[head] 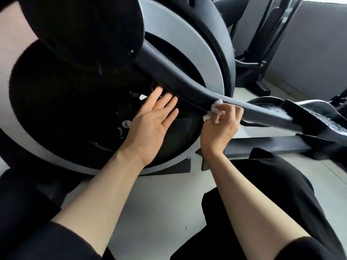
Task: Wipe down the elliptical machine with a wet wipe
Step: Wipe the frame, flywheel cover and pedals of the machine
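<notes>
Fingers point(221, 114) of the right hand point(218, 128) curl round a crumpled white wet wipe point(216, 108) and press it against the lower edge of the grey pedal arm point(187, 85) of the elliptical machine point(197, 44) — the arm that slopes from the black crank disc down toward the footplate point(317, 117). The left hand point(152, 121) is held flat, palm up and fingers straight, gripping nothing; its fingertips reach under the same pedal arm, nearer the crank end, and whether they actually touch the dark housing behind it cannot be told. The step in hand looks like wiping the underside and edge of the pedal arm, with much of the machine probably yet to be covered. The next move likely calls for sliding the wipe along the pedal arm toward the footplate while keeping pressure on the curved surface, perhaps refolding the wipe for a clean face. Behind the pedal arm sits the large silver-and-black flywheel cover point(212, 59); below the pedal arm runs a flat dark base rail point(262, 145) on the pale floor point(159, 203), and beyond it stand upright black bars of the frame point(266, 34) before a grey wall. The person's black-clad knee point(262, 184) lies just below the pedal arm — it, and the narrow gap under the arm, may cramp the stroke.
</notes>
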